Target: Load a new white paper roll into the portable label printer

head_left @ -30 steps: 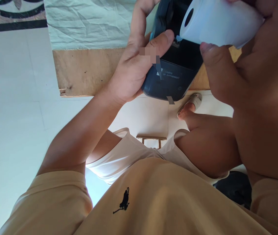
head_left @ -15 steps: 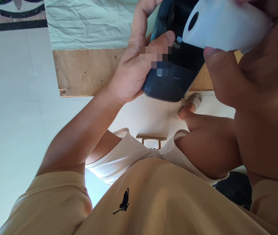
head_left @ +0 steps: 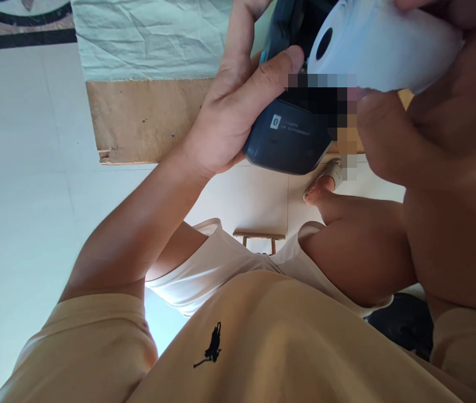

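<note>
My left hand [head_left: 238, 106] is closed around a dark label printer [head_left: 286, 137], its thumb pressed over the near edge of an open, black-lined cavity. A small Bluetooth mark and fine print show on the printer's near end. In my right hand [head_left: 405, 134] is a white paper roll [head_left: 384, 47], gripped between the thumb below and the fingers above. The roll lies tilted, with its dark core hole facing left, at the printer's cavity. Whether it touches the inside I cannot tell; blurred blocks cover part of this spot.
Beyond my hands is a wooden table edge [head_left: 149, 120] under a pale green cloth [head_left: 149, 39]. Below it are the tiled floor [head_left: 23, 184], a small wooden stool [head_left: 258, 236] between my legs, and a dark object [head_left: 403, 324] at lower right.
The paper roll has shifted slightly left over the printer's cavity. The printer is turned a little, and its near-end print is now legible in part. Both hands keep their hold.
</note>
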Available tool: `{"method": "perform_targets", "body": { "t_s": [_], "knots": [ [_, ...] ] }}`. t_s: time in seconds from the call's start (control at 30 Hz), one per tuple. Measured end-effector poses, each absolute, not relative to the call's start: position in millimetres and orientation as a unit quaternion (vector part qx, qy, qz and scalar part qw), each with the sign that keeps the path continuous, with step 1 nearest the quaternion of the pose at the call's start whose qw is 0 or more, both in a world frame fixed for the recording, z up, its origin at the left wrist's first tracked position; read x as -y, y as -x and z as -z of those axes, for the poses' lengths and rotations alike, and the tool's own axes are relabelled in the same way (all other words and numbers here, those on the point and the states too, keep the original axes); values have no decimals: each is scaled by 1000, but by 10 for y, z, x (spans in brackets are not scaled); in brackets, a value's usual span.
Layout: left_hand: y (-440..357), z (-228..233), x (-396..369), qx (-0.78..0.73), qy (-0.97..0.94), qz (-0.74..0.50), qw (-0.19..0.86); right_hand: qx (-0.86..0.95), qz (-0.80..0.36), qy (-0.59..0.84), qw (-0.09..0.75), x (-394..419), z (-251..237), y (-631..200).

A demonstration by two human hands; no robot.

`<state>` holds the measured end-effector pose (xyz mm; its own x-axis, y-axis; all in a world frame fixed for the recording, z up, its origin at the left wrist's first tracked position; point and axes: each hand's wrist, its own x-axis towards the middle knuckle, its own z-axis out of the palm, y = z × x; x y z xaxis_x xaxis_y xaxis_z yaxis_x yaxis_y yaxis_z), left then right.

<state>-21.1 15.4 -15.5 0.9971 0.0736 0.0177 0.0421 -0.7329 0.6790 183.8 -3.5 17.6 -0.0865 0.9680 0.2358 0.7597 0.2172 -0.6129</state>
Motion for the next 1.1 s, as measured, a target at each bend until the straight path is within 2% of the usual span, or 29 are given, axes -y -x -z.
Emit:
{"method": "perform_targets", "body": {
  "t_s": [0.07,0.13,0.23,0.3,0.4,0.53,0.8,1.1],
  "knots": [
    [218,106,-141,-95,-911,-81,394,762,-139,574,267,30,-193,-1818],
    [201,46,-111,-194,-855,-225,424,781,-126,552,265,27,-202,-1811],
    [120,-38,-47,-345,-678,-440,477,800,-111,532,255,35,-194,-1824],
    [65,-58,-28,-462,-518,-493,524,810,-92,522,251,43,-187,-1836],
    [62,14,-73,-644,-203,-490,551,837,-61,490,237,50,-189,-1843],
    [168,246,-162,-679,-49,-456,573,854,-49,463,234,38,-205,-1833],
    [168,614,-93,-653,-92,-472,585,844,-45,486,222,44,-198,-1823],
    [190,765,-39,-615,-185,-483,595,820,-87,513,238,46,-195,-1780]
  ]
}}
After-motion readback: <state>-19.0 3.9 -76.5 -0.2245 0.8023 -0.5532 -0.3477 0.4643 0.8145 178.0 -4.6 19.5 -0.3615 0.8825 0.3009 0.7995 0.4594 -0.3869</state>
